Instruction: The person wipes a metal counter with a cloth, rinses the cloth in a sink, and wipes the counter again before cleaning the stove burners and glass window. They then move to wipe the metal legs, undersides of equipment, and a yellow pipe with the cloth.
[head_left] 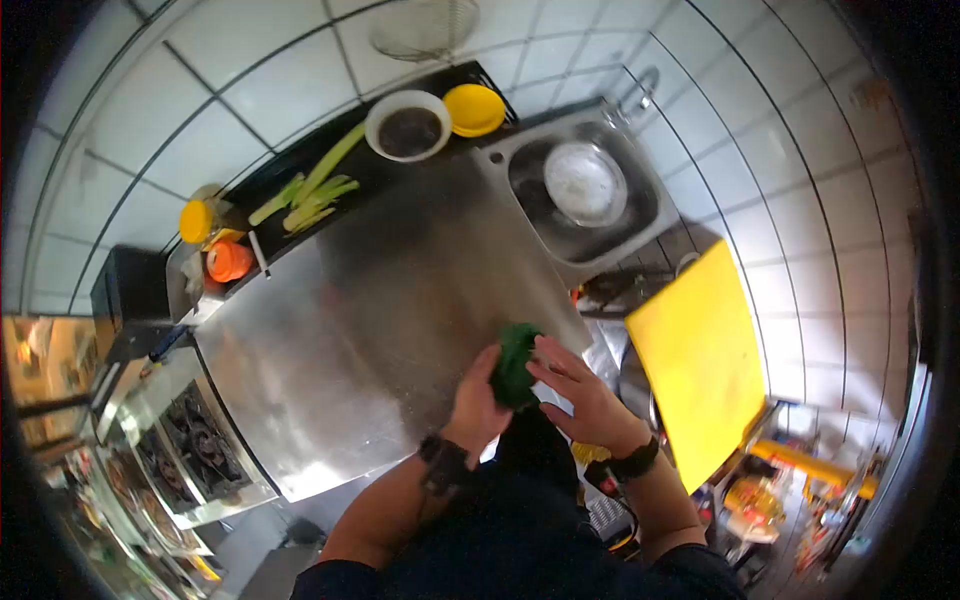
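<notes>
Between my two hands is a dark green crumpled bundle (515, 366), held over the near right edge of the steel worktop; I cannot tell its kind. My left hand (477, 398) is closed against its left side. On the other side my right hand (582, 398) has its fingers stretched out and apart, with the fingertips right at the bundle's edge. A dark band sits on each wrist.
A steel sink (505, 185) holding a white round vessel (585, 184) lies ahead to the right. The yellow board (700, 360) stands at my right. Along the back are a bowl of dark liquid (408, 130), a yellow dish (474, 110) and green stalks (325, 180). Stove burners (205, 445) are at left.
</notes>
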